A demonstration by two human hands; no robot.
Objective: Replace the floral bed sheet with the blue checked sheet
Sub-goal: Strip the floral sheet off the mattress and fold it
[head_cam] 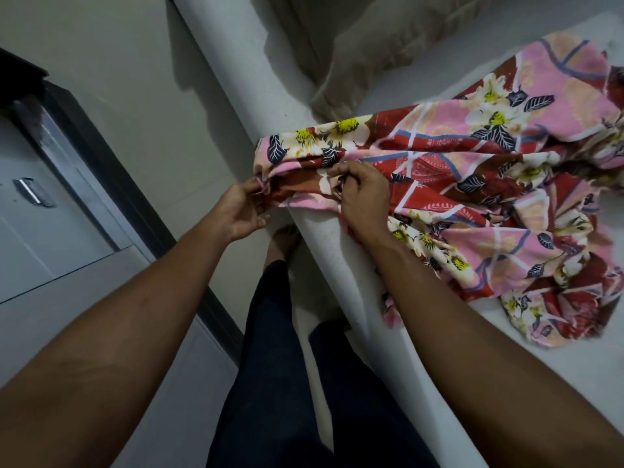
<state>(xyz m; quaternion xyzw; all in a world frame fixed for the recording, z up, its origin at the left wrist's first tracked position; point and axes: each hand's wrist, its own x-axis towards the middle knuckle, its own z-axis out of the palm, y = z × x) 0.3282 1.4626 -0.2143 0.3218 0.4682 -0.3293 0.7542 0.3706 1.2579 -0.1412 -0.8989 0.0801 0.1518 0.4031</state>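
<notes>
1. The left hand (244,209) pinches a gathered end of the sheet (489,184) between thumb and fingertips, just off the bed's (324,238) near side edge.
2. The right hand (363,197), just beside it over that same edge, grips a fold of the sheet with its fingers curled in and its back turned up.
3. The sheet, floral in red and pink, lies bunched and creased on the bare white bed. It runs from the hands at the edge inward, and one flap hangs over the edge under the right forearm.
4. A pale pillow (371,52) lies on the bed just beyond the sheet.
5. A bare foot (283,239) stands on the floor (141,123) against the bed's edge, below the hands.
6. A grey cabinet (50,231) with a metal handle (32,191) stands across the floor, well apart from the bed.
</notes>
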